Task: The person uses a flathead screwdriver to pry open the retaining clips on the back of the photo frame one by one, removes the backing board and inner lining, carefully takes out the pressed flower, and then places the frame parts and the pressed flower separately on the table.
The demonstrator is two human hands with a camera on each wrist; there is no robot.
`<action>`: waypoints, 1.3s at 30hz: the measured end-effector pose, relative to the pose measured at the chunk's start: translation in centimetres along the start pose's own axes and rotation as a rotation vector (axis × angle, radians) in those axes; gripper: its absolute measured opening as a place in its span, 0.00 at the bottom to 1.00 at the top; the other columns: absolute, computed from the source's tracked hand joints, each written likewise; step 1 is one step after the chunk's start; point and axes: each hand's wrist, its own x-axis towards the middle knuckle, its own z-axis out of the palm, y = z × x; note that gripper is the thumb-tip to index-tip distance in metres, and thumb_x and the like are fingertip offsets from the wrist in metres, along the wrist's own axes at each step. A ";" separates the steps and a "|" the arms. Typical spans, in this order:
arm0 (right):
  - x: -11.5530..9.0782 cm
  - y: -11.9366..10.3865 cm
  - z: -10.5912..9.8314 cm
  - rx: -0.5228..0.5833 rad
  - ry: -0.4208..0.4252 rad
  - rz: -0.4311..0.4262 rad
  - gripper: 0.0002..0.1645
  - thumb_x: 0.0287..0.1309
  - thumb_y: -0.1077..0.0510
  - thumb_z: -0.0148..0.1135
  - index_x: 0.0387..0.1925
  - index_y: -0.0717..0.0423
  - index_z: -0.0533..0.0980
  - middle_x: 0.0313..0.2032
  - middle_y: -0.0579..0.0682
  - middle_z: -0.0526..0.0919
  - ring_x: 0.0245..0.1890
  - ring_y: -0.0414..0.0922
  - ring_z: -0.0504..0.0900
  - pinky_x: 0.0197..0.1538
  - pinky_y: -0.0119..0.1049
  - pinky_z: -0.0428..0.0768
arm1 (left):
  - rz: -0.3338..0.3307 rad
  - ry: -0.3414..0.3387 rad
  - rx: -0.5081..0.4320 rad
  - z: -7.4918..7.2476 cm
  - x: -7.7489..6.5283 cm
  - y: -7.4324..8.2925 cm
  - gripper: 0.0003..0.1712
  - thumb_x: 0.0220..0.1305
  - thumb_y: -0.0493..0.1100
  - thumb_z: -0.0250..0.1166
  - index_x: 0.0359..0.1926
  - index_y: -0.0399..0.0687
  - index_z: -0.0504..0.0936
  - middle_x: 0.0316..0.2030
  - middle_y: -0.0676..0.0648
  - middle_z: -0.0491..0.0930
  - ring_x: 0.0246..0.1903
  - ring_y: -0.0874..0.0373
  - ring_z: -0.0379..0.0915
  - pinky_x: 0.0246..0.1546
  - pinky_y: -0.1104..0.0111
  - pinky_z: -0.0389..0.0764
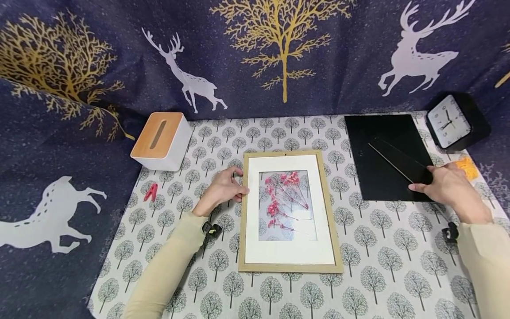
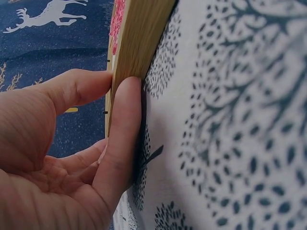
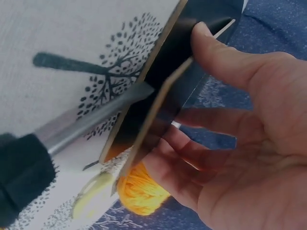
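Note:
A light wooden picture frame lies on the patterned cloth, with a white mat and red dried flowers in its window. My left hand pinches the frame's left edge between thumb and finger; the left wrist view shows the wooden edge close up. At the right lies a black backing board bearing a black stand flap. My right hand holds the flap's lower end, thumb on one face and fingers on the other. In the right wrist view the flap stands tilted away from the board.
A tissue box with a wooden lid and a red letter A are at the left. A black clock and orange yarn stand at the right. A flat-tipped screwdriver shows in the right wrist view. Dark printed fabric hangs behind.

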 end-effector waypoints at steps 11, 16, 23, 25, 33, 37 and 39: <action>-3.7 -5.7 -1.1 0.148 0.381 0.002 0.49 0.79 0.39 0.57 0.76 0.78 0.60 0.68 0.85 0.65 0.72 0.81 0.58 0.75 0.76 0.59 | 0.030 0.012 -0.009 0.1 -0.1 -0.1 0.38 0.65 0.34 0.76 0.73 0.42 0.73 0.39 0.42 0.86 0.27 0.57 0.87 0.36 0.66 0.95; -5.1 -10.2 -1.5 0.268 0.531 -0.132 0.36 0.72 0.53 0.65 0.69 0.75 0.72 0.54 0.75 0.81 0.56 0.71 0.76 0.59 0.66 0.70 | 0.024 0.015 -0.012 0.1 0.0 -0.2 0.37 0.65 0.34 0.77 0.73 0.42 0.73 0.40 0.42 0.85 0.27 0.58 0.87 0.36 0.67 0.95; -6.5 -15.6 -0.3 0.321 0.604 -0.299 0.17 0.64 0.59 0.77 0.50 0.66 0.88 0.38 0.62 0.90 0.29 0.21 0.70 0.35 0.20 0.66 | 0.019 0.019 -0.021 0.1 -0.1 -0.1 0.38 0.65 0.34 0.77 0.73 0.42 0.73 0.41 0.41 0.85 0.27 0.58 0.87 0.36 0.67 0.95; -6.5 -17.3 0.5 0.324 0.578 -0.349 0.11 0.63 0.61 0.77 0.44 0.64 0.90 0.35 0.60 0.90 0.28 0.29 0.74 0.32 0.21 0.68 | 0.021 0.018 -0.020 0.0 -0.2 0.0 0.38 0.66 0.35 0.77 0.73 0.42 0.73 0.41 0.41 0.85 0.27 0.58 0.87 0.36 0.67 0.95; -4.7 -22.7 4.3 0.339 0.262 -0.419 0.08 0.67 0.65 0.69 0.42 0.65 0.90 0.41 0.64 0.93 0.33 0.50 0.88 0.34 0.39 0.87 | 0.013 0.026 -0.026 -0.2 -0.2 0.1 0.39 0.65 0.35 0.77 0.74 0.42 0.72 0.42 0.40 0.86 0.27 0.57 0.87 0.35 0.66 0.95; -3.3 -24.3 6.0 0.330 0.154 -0.429 0.08 0.67 0.65 0.68 0.41 0.62 0.91 0.41 0.61 0.94 0.33 0.48 0.87 0.34 0.38 0.86 | 0.014 0.033 -0.024 -0.1 -0.2 0.1 0.39 0.65 0.35 0.77 0.74 0.43 0.73 0.42 0.40 0.87 0.27 0.58 0.87 0.34 0.66 0.95; -2.9 -24.8 6.7 0.319 0.121 -0.422 0.08 0.67 0.65 0.68 0.40 0.60 0.92 0.40 0.59 0.94 0.32 0.46 0.85 0.35 0.37 0.85 | 0.019 0.031 -0.026 -0.1 -0.2 0.1 0.39 0.65 0.35 0.77 0.74 0.43 0.73 0.42 0.40 0.87 0.27 0.58 0.87 0.34 0.66 0.95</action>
